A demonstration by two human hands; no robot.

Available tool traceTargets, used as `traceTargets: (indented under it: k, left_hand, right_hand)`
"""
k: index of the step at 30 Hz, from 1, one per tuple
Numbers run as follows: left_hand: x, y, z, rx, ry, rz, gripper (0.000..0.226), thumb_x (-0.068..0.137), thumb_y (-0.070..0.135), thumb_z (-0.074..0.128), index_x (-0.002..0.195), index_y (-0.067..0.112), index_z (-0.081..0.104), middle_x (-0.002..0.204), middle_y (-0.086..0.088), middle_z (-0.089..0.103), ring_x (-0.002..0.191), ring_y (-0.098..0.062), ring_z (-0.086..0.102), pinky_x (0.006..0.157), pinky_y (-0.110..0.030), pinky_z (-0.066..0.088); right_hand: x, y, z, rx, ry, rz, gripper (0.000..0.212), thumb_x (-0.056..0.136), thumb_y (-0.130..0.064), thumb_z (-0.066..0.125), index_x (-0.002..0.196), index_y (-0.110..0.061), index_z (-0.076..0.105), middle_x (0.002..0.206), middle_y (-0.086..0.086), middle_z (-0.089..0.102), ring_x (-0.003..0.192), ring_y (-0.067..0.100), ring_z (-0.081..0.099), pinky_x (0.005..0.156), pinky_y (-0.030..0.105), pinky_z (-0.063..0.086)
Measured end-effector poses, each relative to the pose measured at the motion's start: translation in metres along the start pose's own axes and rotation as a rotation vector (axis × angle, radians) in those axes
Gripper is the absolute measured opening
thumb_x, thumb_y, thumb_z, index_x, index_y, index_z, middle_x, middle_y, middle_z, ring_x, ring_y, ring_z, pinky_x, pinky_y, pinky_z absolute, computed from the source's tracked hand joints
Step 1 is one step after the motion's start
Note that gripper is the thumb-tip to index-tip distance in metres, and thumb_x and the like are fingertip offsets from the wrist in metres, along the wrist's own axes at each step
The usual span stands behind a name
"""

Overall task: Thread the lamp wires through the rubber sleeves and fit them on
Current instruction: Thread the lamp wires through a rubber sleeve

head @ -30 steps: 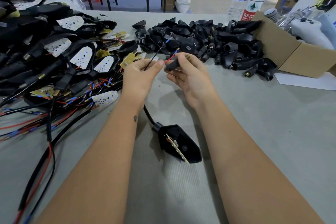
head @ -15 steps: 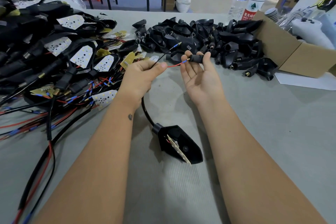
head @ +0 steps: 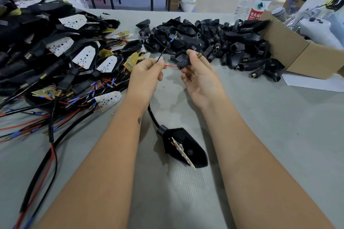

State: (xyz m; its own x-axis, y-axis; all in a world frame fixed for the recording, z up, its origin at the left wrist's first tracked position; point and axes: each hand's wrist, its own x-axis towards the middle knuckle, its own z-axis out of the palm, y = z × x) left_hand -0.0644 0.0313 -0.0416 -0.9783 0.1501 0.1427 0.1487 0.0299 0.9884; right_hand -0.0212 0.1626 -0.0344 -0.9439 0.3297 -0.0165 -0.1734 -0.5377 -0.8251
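I see my right hand (head: 200, 78) pinching a short black rubber sleeve (head: 184, 63) between thumb and fingertips, above the grey surface (head: 270, 126). The sleeve is a stubby matte tube; its long axis runs left to right, slightly tilted, with a brass threaded stud (head: 199, 55) poking out at the upper right end. The left end faces a thin red wire (head: 170, 66) that runs nearly level into the sleeve's mouth.

My left hand (head: 147, 74) is closed in a pinch on the wires just left of the sleeve. A thin black wire (head: 164, 49) rises from that pinch, up and to the right, ending in a blue-collared tip (head: 172, 39).

From under the left wrist a thicker, glossy black cable (head: 152, 117) curves down to the lamp housing (head: 188, 147), a pointed, shield-shaped black shell lying on the surface between my forearms, tip aimed toward the lower right, with a pale board (head: 183, 151) standing on edge inside.

Behind the hands lies a heap of loose black sleeves and shells (head: 214, 41); to the left, a pile of wired lamps (head: 65, 57) with white dotted boards.
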Motion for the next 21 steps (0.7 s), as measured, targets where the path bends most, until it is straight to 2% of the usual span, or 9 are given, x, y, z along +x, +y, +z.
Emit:
traceTargets:
  k: [3,6,9,12,17,21]
  left_hand:
    - [-0.0014,-0.0015,0.0006,0.052,-0.002,0.058,0.022,0.096,0.029,0.059,0.076,0.021,0.065,0.052,0.015,0.049,0.045,0.002,0.040,0.052,-0.019,0.033]
    - [-0.0028,-0.0016,0.0019,0.075,-0.019,0.088,0.022,0.097,0.028,0.058,0.076,0.023,0.065,0.051,0.016,0.052,0.045,0.002,0.040,0.048,-0.015,0.032]
    - [-0.0032,0.0009,0.0034,0.012,-0.033,0.013,0.021,0.098,0.031,0.052,0.083,0.026,0.065,0.059,0.012,0.060,0.044,0.000,0.039,0.047,-0.017,0.032]
    - [-0.0041,0.0037,0.0041,-0.055,-0.075,-0.025,0.019,0.097,0.035,0.054,0.089,0.025,0.068,0.061,0.010,0.063,0.048,0.002,0.041,0.043,-0.013,0.031]
    - [-0.0040,-0.0006,0.0033,0.021,-0.077,0.029,0.017,0.098,0.030,0.055,0.090,0.021,0.067,0.064,0.009,0.065,0.043,0.002,0.042,0.047,-0.015,0.033]
    - [-0.0033,-0.0009,0.0032,-0.002,-0.073,0.007,0.021,0.100,0.034,0.051,0.090,0.023,0.066,0.062,0.008,0.068,0.042,0.000,0.038,0.046,-0.014,0.031]
  right_hand:
    - [-0.0005,0.0011,-0.0007,0.070,-0.045,0.038,0.006,0.095,-0.015,0.061,0.091,-0.013,0.065,0.079,0.003,0.068,0.066,0.010,0.062,0.067,0.020,0.054]
    - [-0.0004,0.0029,0.0002,0.015,-0.082,0.046,0.007,0.094,-0.010,0.060,0.093,-0.014,0.066,0.084,0.002,0.071,0.076,0.012,0.066,0.073,0.020,0.055]
    - [-0.0006,0.0045,0.0021,-0.099,-0.077,0.026,0.011,0.093,-0.008,0.061,0.094,-0.017,0.067,0.081,-0.003,0.067,0.074,0.008,0.061,0.076,0.019,0.052]
    - [-0.0021,0.0058,0.0047,-0.195,-0.062,0.006,0.011,0.091,-0.007,0.063,0.094,-0.017,0.067,0.077,-0.003,0.060,0.067,0.006,0.054,0.074,0.019,0.049]
    - [-0.0030,0.0041,0.0054,-0.079,-0.028,-0.010,0.011,0.097,-0.017,0.058,0.101,-0.020,0.067,0.082,0.002,0.061,0.067,0.013,0.058,0.068,0.024,0.052]
    - [-0.0038,0.0030,0.0056,-0.036,0.035,-0.039,0.011,0.097,-0.016,0.058,0.094,-0.018,0.068,0.077,-0.002,0.065,0.067,0.014,0.060,0.070,0.025,0.052]
